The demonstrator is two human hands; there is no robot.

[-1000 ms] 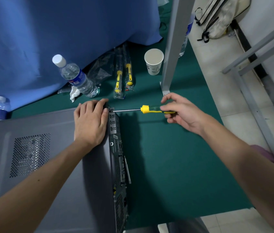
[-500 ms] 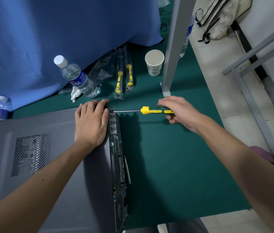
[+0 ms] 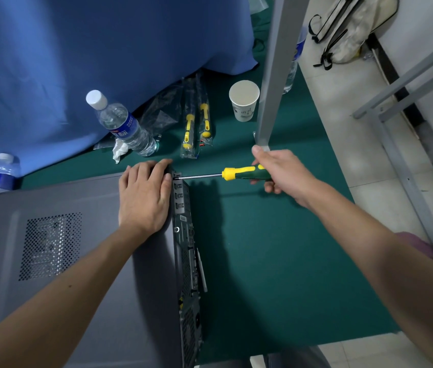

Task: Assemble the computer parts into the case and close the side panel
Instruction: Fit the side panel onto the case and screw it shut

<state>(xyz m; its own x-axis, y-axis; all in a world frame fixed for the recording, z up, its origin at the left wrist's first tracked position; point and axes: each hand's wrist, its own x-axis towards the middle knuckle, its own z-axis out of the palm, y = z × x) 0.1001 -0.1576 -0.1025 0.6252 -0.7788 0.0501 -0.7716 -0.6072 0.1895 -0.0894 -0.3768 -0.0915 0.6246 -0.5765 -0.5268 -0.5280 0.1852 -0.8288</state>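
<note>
The green table (image 3: pixel 276 261) is carrying the grey computer case (image 3: pixel 77 288), which is lying on its side at the left with the side panel (image 3: pixel 98 197) facing up and the rear ports facing right. The left hand (image 3: pixel 143 197) is pressing flat on the panel's far right corner, fingers straight and released. The right hand (image 3: pixel 281 173) is grasping the handle of the yellow-and-green screwdriver (image 3: pixel 239 174), fingers curled around it. The shaft is lying level, its tip meeting the case's rear top corner just beside the left fingertips.
</note>
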